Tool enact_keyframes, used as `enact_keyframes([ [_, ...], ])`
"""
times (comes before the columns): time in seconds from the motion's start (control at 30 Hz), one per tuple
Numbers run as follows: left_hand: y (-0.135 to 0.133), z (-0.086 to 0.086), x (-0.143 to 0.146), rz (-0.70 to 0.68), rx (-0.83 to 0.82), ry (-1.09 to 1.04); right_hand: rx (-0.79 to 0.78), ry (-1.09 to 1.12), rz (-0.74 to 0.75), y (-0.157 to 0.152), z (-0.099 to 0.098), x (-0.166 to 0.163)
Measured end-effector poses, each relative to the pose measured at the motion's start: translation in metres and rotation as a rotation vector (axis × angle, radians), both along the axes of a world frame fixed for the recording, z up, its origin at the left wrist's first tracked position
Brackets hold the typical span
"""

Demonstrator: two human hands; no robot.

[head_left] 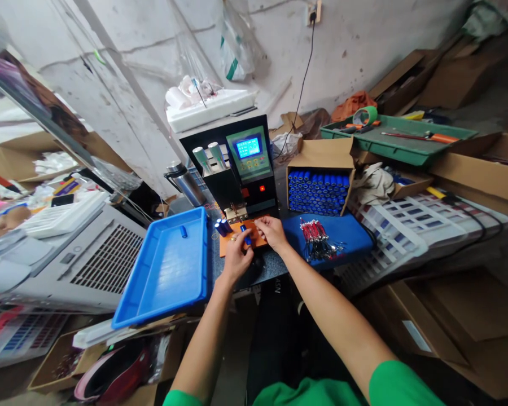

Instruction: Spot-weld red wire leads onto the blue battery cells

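My left hand is closed around a blue cylindrical battery cell on the orange work plate, just below the electrodes of a spot welder. My right hand is pinched shut beside the cell, over the plate's right side. Whatever its fingertips hold is too small to make out. A pair of blue cells stands left of the electrodes. Red and black wire leads lie in a bundle on a blue pad to the right of my right hand.
A blue tray on the left holds one blue cell. Behind it stands a steel flask. An open cardboard box packed with blue cells stands right of the welder. Farther right is a green tray with tools and tape.
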State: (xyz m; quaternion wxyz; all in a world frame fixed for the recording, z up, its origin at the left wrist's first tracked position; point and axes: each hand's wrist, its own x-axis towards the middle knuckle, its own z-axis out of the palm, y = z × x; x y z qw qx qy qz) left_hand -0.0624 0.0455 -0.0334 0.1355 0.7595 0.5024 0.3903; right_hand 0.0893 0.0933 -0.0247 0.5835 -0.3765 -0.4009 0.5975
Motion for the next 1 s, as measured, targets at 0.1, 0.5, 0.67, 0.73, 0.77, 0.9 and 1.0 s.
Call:
enact_keyframes([
  [0.1,-0.002,0.001,0.0,0.008,-0.052,-0.121,-0.007,0.01,-0.025,0.001,-0.002,-0.001],
  [0.5,0.033,0.008,0.004,0.163,-0.066,-0.198,0.01,-0.037,-0.012,0.004,-0.005,-0.002],
  [0.67,0.034,0.003,0.008,0.137,-0.17,-0.269,0.007,-0.031,-0.014,0.004,-0.004,-0.001],
  [0.73,0.032,0.002,0.009,0.115,-0.183,-0.308,0.003,-0.039,-0.013,0.005,-0.004,-0.001],
  [0.77,0.031,0.002,0.01,0.112,-0.184,-0.329,0.001,-0.044,-0.01,0.005,-0.004,-0.001],
  [0.9,0.029,0.002,0.01,0.135,-0.156,-0.35,-0.014,-0.067,0.002,0.006,-0.002,-0.002],
  [1.0,0.03,-0.001,0.008,0.144,-0.141,-0.338,-0.012,-0.102,-0.018,0.007,-0.001,-0.004],
])
